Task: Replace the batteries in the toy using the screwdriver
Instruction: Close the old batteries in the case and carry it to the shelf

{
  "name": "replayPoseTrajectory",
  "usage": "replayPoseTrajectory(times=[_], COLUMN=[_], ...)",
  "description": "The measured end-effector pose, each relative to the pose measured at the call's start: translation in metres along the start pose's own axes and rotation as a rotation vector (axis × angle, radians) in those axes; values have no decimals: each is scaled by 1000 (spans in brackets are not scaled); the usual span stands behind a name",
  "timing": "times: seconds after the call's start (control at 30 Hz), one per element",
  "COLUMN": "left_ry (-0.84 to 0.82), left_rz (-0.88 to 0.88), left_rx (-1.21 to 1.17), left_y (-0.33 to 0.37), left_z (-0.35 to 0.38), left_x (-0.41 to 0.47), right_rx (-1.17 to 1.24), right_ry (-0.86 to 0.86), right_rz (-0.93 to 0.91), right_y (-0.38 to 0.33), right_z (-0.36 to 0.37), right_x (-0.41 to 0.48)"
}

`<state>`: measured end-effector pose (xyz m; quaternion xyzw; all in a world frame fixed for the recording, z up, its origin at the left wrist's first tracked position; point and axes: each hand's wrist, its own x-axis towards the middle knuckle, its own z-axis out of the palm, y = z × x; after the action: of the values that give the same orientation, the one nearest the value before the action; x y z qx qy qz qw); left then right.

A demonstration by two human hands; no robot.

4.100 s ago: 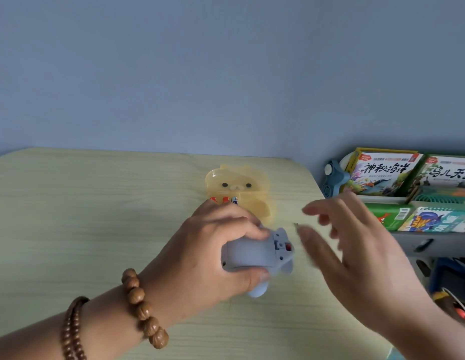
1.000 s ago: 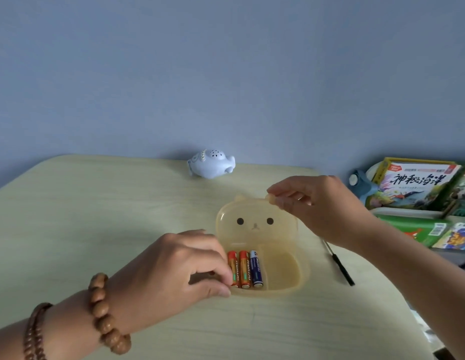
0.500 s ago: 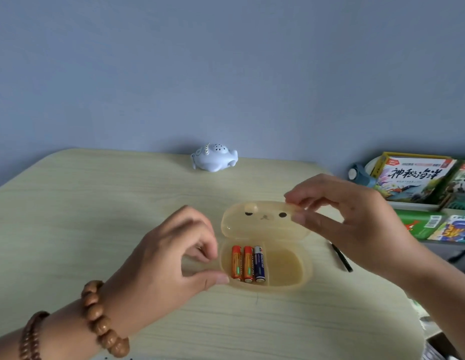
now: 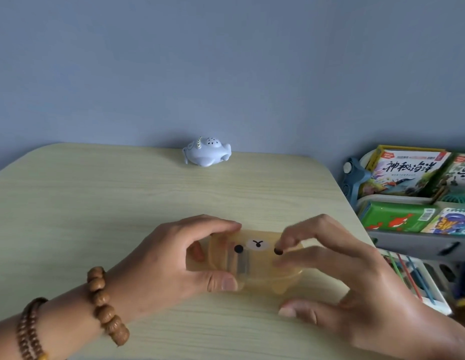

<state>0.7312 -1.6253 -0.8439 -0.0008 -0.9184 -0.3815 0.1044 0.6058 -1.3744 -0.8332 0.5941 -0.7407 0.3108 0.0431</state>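
Toy (image 4: pixel 206 155): little blue-white whale-ish thing, well behind the bear box (image 4: pixel 260 255), at the far edge of the table (image 4: pixel 96 203), and we're not touching it.
Bear box: see-through yellow case, lid down, face on top.
Batteries (image 4: pixel 239 265): we can just make them out through the lid in the bear box's left half (too blurry to count).
Left hand (image 4: pixel 169 258): gripping the bear box's left end, fingers curled over its far side, thumb on its near edge.
Right hand (image 4: pixel 356 276): holding the bear box's right end, bent fingertips on the lid by the right eye dot, thumb just in front.
Bracelets (image 4: pixel 106 305): wooden beads on our left wrist, nearer us than the bear box.
Books (image 4: pixel 405 175): kids' books shelved right of the bear box, past the table.
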Motion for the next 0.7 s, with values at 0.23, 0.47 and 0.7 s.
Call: replayPoseTrajectory(times=[0.23, 0.47, 0.7], left_ry=[-52, -90, -212], left_rz=[-79, -78, -68], left_rx=[7, 18, -364], left_y=[1, -1, 5], left_z=[-3, -4, -11], left_x=[3, 4, 7], right_rx=[17, 26, -100], right_ry=[-69, -86, -12], right_rz=[264, 268, 108], right_y=[0, 2, -1], right_z=[9, 9, -1], right_x=[10, 9, 12])
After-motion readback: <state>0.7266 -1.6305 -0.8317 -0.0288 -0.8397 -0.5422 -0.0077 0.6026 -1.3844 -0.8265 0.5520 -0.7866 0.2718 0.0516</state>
